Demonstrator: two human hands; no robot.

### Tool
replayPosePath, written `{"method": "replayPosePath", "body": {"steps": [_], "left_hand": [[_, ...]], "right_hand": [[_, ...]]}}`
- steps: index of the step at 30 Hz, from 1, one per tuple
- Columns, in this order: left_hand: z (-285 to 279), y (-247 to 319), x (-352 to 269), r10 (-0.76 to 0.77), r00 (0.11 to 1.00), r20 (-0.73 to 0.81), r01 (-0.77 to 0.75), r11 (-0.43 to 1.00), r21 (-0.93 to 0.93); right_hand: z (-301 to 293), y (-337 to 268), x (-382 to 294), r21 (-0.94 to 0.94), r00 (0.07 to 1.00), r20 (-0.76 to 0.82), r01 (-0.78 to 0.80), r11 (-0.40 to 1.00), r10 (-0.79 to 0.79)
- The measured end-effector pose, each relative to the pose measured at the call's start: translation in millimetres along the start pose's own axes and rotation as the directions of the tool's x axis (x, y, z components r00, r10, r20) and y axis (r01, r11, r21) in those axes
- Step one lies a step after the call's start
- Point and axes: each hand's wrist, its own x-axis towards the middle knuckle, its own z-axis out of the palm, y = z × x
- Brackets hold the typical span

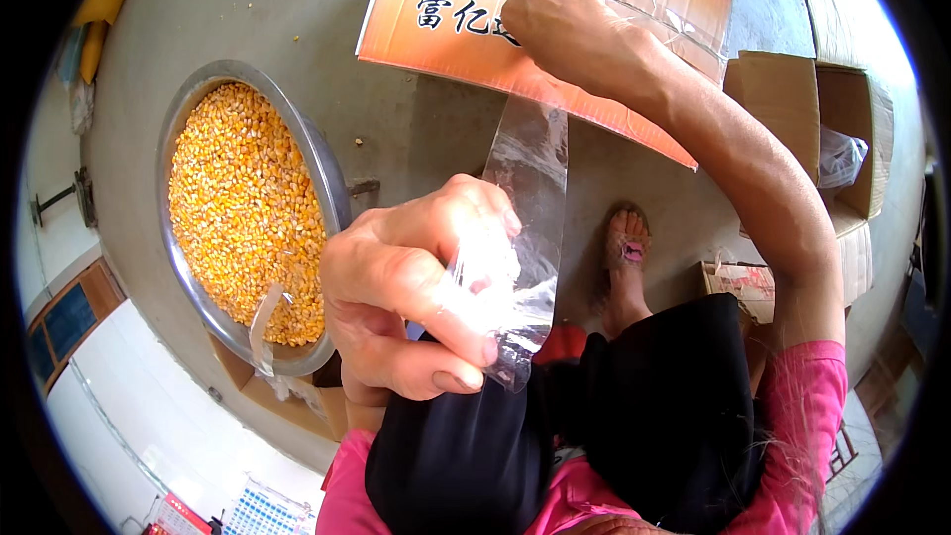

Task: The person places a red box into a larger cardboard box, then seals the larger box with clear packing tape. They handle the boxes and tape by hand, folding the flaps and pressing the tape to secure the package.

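My left hand (409, 282) grips the near end of a wide strip of clear packing tape (531, 163), crumpled and glaring in the light between thumb and fingers. From there the tape runs up to the near edge of an orange printed cardboard box (438, 44). Over the top of that box lies my right hand (557, 26), its fingers curled under and hidden from view. Whether it holds anything cannot be seen. The box bears large dark writing, and clear tape runs along its seam.
To the left, a metal basin (330, 178) full of corn kernels (238, 215) rests partly over a cardboard box (290, 401). A tape strip (260, 327) hangs on its rim. On the right stands an open brown carton (776, 100) with a clear plastic bag (839, 156) inside. My sandalled foot (628, 260) is below.
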Motion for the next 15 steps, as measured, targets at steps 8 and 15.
{"method": "replayPosePath", "body": {"steps": [8, 15], "left_hand": [[-5.7, 6.1, -8.9, -0.041, 0.999, 0.003, 0.041, 0.999, 0.031], [-7.7, 5.6, -4.6, -0.045, 0.999, 0.029, 0.045, 0.999, 0.012]], "right_hand": [[5.8, 34.6, -4.5, 0.363, 0.964, -0.011, -0.243, 0.900, 0.265], [-15.5, 84.7, -47.5, 0.954, 0.872, -0.090, -0.063, 0.294, 0.481]]}}
